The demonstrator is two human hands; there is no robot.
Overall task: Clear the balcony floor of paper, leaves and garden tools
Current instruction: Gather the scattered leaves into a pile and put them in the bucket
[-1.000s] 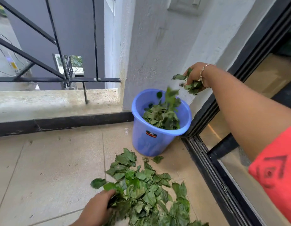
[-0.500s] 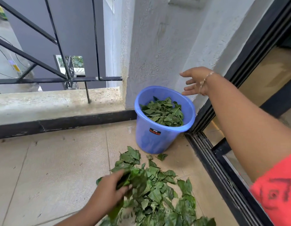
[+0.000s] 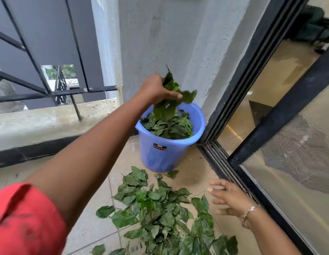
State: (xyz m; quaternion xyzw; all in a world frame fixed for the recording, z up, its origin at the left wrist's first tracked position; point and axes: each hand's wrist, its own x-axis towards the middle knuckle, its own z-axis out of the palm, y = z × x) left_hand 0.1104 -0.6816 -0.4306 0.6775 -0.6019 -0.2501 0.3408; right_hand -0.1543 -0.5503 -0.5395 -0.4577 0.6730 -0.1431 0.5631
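Note:
A blue plastic bucket stands in the corner of the balcony, half full of green leaves. My left hand is above its rim, shut on a bunch of leaves that hang down into the bucket. A loose pile of green leaves lies on the tiled floor in front of the bucket. My right hand, with a bracelet on the wrist, hovers low at the pile's right edge, fingers spread and holding nothing.
A black sliding-door track and frame run along the right. A grey plastered wall rises behind the bucket. A low concrete ledge with a black metal railing bounds the left side.
My left hand lifted a bunch of leaves from the pile up over the bucket. My right hand, having let go of its leaves, came down from above the bucket to the pile.

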